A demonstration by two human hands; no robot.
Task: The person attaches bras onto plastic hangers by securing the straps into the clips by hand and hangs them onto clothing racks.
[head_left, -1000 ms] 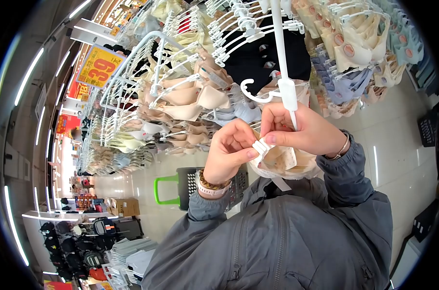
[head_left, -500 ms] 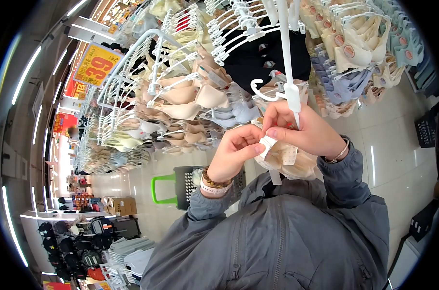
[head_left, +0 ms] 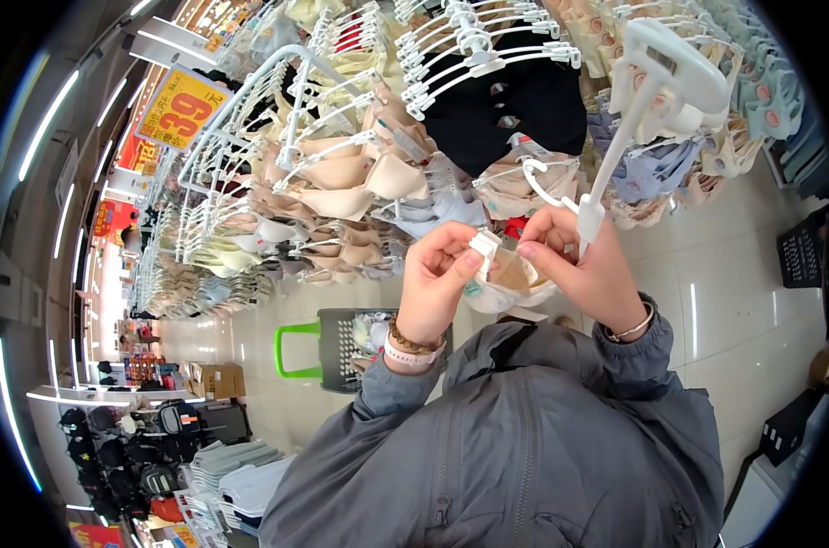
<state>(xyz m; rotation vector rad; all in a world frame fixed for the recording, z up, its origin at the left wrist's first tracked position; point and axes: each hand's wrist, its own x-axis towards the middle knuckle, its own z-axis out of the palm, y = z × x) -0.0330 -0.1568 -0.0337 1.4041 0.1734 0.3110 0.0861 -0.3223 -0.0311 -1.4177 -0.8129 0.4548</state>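
Thumb and fingers of my left hand (head_left: 437, 279) pinch the white strap end of a beige bra (head_left: 517, 285), which hangs between my hands in front of the jacket. My right hand (head_left: 570, 265) is just right of it, thumb and fingertips together at the bra's upper edge; what they pinch is too small to make out. Against the right palm rests a long white pole (head_left: 615, 155) with a white hook (head_left: 544, 183) near its lower end and a wide white head at the top. A bracelet is on each wrist.
Racks of bras on white hangers (head_left: 341, 173) stand ahead, with black garments (head_left: 496, 119) among them. A dark basket with a green handle (head_left: 297, 352) is left of my left forearm. Another black basket (head_left: 801, 256) stands at the right. A yellow price sign (head_left: 184, 110) hangs upper left.
My hands have moved a little apart, the left keeping the strap end. The pole has tilted to the right, bringing its wide head into view. The bra has shifted slightly left.
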